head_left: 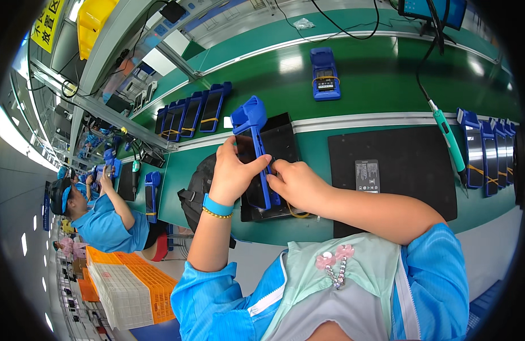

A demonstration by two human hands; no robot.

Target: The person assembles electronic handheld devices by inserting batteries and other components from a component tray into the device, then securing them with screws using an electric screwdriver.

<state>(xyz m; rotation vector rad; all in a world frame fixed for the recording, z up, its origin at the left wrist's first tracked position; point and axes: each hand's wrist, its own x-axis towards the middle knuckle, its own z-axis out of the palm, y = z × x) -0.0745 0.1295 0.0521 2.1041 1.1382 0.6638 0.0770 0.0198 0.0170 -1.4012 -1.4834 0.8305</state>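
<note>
I hold a blue-framed handheld terminal [259,145] tilted on its edge, its bulky blue head up and its dark screen toward the left. My left hand [234,169] is closed round the screen side, thumb on the near edge. Opposite it, my right hand [296,182] pinches the terminal's side, with thumb and forefinger against the blue frame. Under the terminal lies a shallow black tray [285,133] on the green bench. A yellow rubber band [299,214] shows below my right hand. What the right fingertips press is partly hidden.
At right, a teal electric screwdriver [449,139] hangs over a black mat [410,165]. Banded terminals stand at far right [474,153] and back left [211,108]; another terminal [325,74] lies on the green belt [262,74]. Left are a black bag [201,190] and a co-worker [111,224].
</note>
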